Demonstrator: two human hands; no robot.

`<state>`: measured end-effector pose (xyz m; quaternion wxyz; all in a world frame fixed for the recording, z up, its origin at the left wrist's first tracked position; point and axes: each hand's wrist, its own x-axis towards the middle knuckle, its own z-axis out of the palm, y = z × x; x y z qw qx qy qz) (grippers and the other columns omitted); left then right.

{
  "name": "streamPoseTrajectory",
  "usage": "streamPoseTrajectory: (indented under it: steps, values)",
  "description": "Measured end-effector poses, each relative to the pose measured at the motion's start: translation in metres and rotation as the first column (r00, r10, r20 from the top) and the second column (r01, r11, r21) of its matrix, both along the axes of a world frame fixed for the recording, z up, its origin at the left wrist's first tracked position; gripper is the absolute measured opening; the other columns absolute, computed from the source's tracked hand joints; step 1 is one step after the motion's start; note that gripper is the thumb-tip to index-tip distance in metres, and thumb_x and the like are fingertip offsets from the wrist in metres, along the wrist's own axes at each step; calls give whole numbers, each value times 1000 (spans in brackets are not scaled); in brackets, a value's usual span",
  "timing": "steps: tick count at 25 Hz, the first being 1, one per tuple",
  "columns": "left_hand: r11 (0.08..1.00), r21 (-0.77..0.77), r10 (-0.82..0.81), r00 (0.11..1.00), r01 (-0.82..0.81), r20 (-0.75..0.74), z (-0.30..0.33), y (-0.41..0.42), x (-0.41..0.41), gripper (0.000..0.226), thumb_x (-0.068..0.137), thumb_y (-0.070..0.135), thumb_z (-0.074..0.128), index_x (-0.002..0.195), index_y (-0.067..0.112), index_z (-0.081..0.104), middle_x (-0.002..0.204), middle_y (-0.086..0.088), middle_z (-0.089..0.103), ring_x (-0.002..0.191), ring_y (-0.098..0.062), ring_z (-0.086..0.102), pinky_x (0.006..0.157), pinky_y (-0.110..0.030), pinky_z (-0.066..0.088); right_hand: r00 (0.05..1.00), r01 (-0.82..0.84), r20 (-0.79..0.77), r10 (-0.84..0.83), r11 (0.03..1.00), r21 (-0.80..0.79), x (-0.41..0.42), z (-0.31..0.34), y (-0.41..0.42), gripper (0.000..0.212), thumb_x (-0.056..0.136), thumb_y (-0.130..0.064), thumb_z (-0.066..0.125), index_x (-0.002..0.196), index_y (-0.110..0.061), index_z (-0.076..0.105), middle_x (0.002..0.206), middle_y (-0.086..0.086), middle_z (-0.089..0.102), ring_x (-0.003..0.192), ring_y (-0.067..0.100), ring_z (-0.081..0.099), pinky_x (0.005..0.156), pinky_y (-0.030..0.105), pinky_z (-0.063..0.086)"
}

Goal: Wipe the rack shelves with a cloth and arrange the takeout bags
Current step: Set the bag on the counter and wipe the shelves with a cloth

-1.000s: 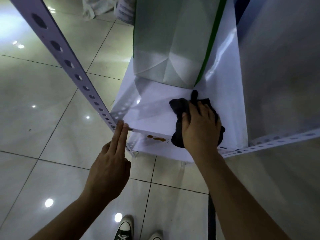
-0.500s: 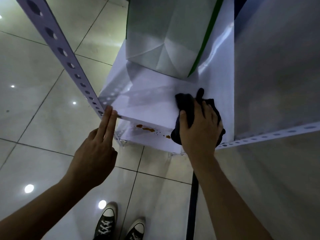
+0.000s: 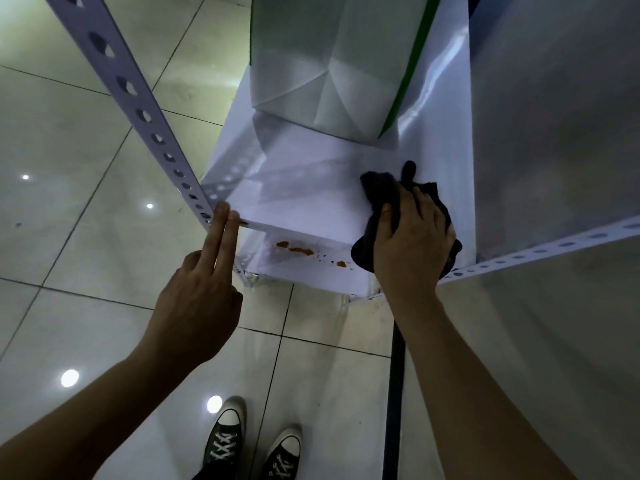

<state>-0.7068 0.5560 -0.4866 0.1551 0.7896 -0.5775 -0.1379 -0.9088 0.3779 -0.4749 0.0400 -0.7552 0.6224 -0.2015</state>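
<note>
Head | right grip (image 3: 412, 244) clutches cloth (image 3: 379, 192) on shelf (image 3: 304, 202) | left grip (image 3: 197, 299) loose

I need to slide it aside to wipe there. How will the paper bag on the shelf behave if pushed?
The paper bag looks tall and creased, so it probably tips or crumples rather than slides. The shelf looks glossy, so a low push may glide it.

You are looking at a glossy white shelf (image 3: 304, 202), a soft matt dark cloth (image 3: 377, 192), a perforated painted-metal post (image 3: 138, 98) at upper left, and shiny floor tiles (image 3: 69, 150).
</note>
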Motion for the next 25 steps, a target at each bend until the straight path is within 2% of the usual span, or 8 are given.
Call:
streamPoseTrajectory:
  steps: [4,8,13,16,21,25]
  values:
    - [1000,25,-5,999,4,49,2,-1,-3,110,82,15,69,158,11,-10,167,-5,-17,109,-37,56,82,-42,54,998,-62,7,63,993,-104,-12,-12,35,38,103,-32,47,133,-13,61,137,7,61,128,29,54,109,51,36]
    - [999,17,-45,995,44,85,4,1,-4,95,84,20,66,158,7,9,167,-14,-2,121,-45,51,89,-50,51,999,-38,16,42,981,-188,-16,-23,49,36,104,-33,48,127,-10,64,128,10,64,120,32,57,104,52,38]
    - [991,27,-131,991,130,17,-18,25,-31,80,84,13,68,153,6,29,162,-21,19,118,-41,52,93,-49,51,989,-14,139,48,972,-234,-22,-33,78,38,105,-35,41,123,-9,63,119,11,65,112,32,57,98,49,39]
    - [981,99,-163,986,164,-23,-41,37,-46,74,86,15,66,152,5,32,160,-20,25,116,-37,53,92,-47,52,970,-31,237,60,992,-125,-42,-55,113,39,105,-34,40,118,-5,63,113,13,65,105,32,56,91,45,39]
    - [961,157,-224,973,229,-49,-81,43,-57,68,87,17,63,149,5,36,145,-13,47,119,-32,52,97,-41,47,976,-37,220,-6,981,192,-77,-105,153,45,102,-39,34,119,-10,63,109,7,65,104,30,58,93,52,43]
    - [960,172,-216,975,223,-54,-114,51,-55,65,88,17,63,148,5,39,134,-11,55,114,-28,55,94,-38,48,961,-52,277,-18,969,242,-70,-144,145,42,100,-42,34,111,-12,62,103,5,64,99,28,58,89,50,44]
